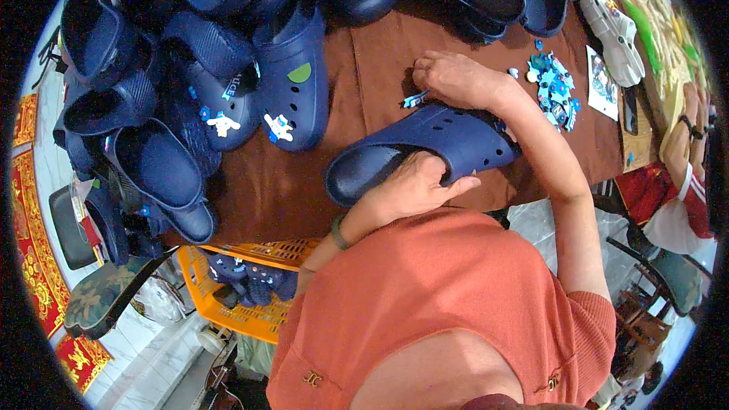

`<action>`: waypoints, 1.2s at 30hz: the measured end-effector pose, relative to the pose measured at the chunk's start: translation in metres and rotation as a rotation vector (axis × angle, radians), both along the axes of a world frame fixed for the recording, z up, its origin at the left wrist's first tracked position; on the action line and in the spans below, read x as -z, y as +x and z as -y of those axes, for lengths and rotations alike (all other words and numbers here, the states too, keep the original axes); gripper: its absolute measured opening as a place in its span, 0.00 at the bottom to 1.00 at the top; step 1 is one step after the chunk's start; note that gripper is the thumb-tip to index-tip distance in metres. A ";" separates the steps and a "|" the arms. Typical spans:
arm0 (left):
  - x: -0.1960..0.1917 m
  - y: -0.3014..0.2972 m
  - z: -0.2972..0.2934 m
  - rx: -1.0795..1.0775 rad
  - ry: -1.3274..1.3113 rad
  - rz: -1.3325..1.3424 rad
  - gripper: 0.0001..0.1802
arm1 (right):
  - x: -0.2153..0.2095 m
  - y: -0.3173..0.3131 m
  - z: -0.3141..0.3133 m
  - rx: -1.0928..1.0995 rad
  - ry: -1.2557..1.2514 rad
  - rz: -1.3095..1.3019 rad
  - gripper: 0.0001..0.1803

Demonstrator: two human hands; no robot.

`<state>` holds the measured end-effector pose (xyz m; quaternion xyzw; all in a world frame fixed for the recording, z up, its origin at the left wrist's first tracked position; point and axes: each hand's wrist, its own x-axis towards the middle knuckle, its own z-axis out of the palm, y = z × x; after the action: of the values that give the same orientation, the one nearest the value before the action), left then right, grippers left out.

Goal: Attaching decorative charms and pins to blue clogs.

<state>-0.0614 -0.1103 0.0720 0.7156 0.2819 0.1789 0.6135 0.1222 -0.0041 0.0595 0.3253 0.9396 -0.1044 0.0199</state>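
A dark blue foam clog (463, 133) with round holes lies sideways in front of me on the brown cloth. My left hand (410, 186) grips it at the foot opening, its fingers partly hidden inside and the thumb stretched out over the near edge. Beyond the clog's far side is my right hand (459, 80), fingers curled in. At its thumb shows a small blue and white shoe charm (415, 99), seemingly pinched there. To the left stand two more clogs, one with a green half-round patch (301, 74) and a white charm (278, 127).
Blue clogs (156, 163) are heaped along the left and far side. A pile of blue charms (558, 91) lies right, beside a picture card (601, 83) and a white shoe (616, 38). An orange basket (250, 326) holds clogs below the table's edge. Another person's arm (680, 144) is at far right.
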 end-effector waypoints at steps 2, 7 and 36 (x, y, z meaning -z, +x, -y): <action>0.004 -0.001 0.004 -0.053 0.082 -0.036 0.26 | -0.005 0.008 0.004 0.169 -0.121 -0.019 0.12; 0.002 -0.002 0.001 -0.032 0.061 0.011 0.26 | -0.051 0.039 0.023 0.300 -0.046 -0.389 0.09; 0.001 -0.002 0.000 0.005 0.073 -0.021 0.27 | -0.025 0.034 0.084 0.548 -0.013 -0.560 0.13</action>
<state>-0.0635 -0.1100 0.0709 0.7402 0.2798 0.1798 0.5844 0.1559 -0.0877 0.0847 0.5229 0.7864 -0.1964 -0.2639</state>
